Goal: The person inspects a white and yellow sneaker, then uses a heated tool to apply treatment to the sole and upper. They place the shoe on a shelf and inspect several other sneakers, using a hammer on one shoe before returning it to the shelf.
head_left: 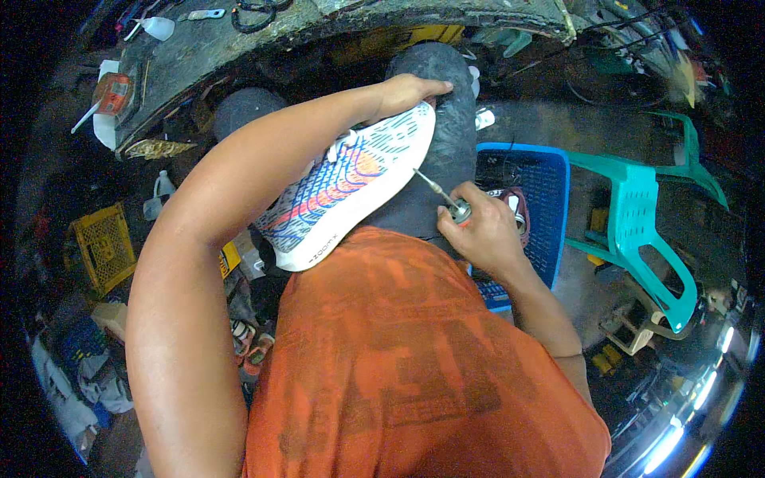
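A running shoe (362, 179), white with blue, black and orange patterning and a thick white sole, lies on its side across my lap. My left arm reaches over it, and my left hand (405, 95) is closed round the toe end, some of its fingers hidden behind the shoe. My right hand (488, 227) grips an awl (460, 210) by its rounded handle. The awl's thin metal shaft points up and left, its tip at the sole's edge near the forefoot. Whether the tip has gone into the sole, I cannot tell.
A blue plastic basket (564, 215) with a dark shoe (516, 209) in it stands at my right. Beyond it lies a green plastic chair (633, 211). A worn workbench (319, 36) runs along the far side. At left are a yellow crate (103, 247) and a white bottle (162, 191).
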Demonstrator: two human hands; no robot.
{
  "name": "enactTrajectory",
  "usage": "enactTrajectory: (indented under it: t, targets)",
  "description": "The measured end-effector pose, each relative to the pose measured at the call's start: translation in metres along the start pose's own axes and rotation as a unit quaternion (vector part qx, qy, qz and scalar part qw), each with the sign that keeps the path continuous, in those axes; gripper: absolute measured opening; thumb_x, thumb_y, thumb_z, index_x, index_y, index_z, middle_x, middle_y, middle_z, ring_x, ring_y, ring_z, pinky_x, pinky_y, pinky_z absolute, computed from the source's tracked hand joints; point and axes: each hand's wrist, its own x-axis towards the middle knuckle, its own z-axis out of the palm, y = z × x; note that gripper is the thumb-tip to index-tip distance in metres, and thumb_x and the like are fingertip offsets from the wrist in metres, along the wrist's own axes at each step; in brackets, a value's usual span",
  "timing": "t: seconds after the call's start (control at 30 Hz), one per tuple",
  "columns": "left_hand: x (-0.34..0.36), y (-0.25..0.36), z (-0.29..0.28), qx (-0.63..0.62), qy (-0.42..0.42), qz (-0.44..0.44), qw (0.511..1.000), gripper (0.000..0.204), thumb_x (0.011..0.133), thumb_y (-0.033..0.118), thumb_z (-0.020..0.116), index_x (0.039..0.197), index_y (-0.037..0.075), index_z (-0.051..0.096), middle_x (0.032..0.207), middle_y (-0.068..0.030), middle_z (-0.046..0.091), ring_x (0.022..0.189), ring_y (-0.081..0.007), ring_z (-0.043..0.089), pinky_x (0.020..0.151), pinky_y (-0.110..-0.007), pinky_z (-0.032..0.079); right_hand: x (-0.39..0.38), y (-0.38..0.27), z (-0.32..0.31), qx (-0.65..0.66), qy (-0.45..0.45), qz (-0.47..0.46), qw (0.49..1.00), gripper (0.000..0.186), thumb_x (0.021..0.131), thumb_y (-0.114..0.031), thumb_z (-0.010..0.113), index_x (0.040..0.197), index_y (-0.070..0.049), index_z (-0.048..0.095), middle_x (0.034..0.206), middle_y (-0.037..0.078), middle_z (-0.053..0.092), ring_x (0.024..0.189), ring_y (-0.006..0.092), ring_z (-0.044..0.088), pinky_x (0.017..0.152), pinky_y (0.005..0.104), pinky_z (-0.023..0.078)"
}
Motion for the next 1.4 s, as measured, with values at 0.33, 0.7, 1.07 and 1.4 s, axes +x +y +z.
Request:
enactTrajectory:
  t: [0.33, 0.7, 1.07, 1.4]
  targets:
    - [0.002, 0.0, 0.001, 0.003, 0.013, 0.004, 1.0, 0.062, 0.099, 0.061, 0.056, 0.071, 0.008, 0.072, 0.063, -0.0053, 0.066, 0.052, -0.0156, 0.06, 0.055, -0.032, 0.047, -0.003, -0.011, -0.002, -0.032, -0.005, -0.037, 0.999, 0.028, 0.086, -0.031, 0.072, 0.095, -0.006, 0.064, 0.086, 0.02, 0.072, 0.079, 0.0416, 0.072, 0.071, 0.052, 0.058]
    - [-0.001, 0.003, 0.001, -0.013, -0.01, -0.002, 1.0, 0.065, 0.101, 0.062, 0.053, 0.067, 0.01, 0.07, 0.059, -0.0029, 0.064, 0.049, -0.0158, 0.058, 0.052, -0.033, 0.047, 0.0, -0.009, -0.035, 0.156, -0.052, -0.032, 0.986, 0.042, 0.084, -0.026, 0.081, 0.116, -0.005, 0.062, 0.1, 0.014, 0.072, 0.084, 0.0331, 0.074, 0.078, 0.0432, 0.06]
    - [-0.09, 0.009, -0.088, -0.315, -0.008, 0.129, 0.94, 0.069, 0.106, 0.059, 0.04, 0.067, 0.005, 0.059, 0.068, -0.0138, 0.06, 0.065, -0.0298, 0.064, 0.069, -0.043, 0.056, 0.005, 0.075, -0.032, 0.748, 0.012, 0.122, 0.652, 0.06, 0.092, -0.01, 0.074, 0.144, -0.014, 0.045, 0.1, 0.009, 0.065, 0.083, 0.0235, 0.069, 0.073, 0.0425, 0.062]
    - [-0.221, -0.054, -0.151, -0.409, 0.201, 0.361, 0.814, 0.07, 0.11, 0.055, 0.028, 0.073, 0.004, 0.059, 0.07, -0.0138, 0.058, 0.072, -0.0291, 0.06, 0.078, -0.044, 0.053, 0.185, 0.086, -0.149, 0.316, 0.235, -0.009, 0.919, 0.077, 0.083, -0.022, 0.084, 0.147, -0.011, 0.042, 0.113, 0.008, 0.063, 0.094, 0.0229, 0.064, 0.082, 0.0407, 0.055]
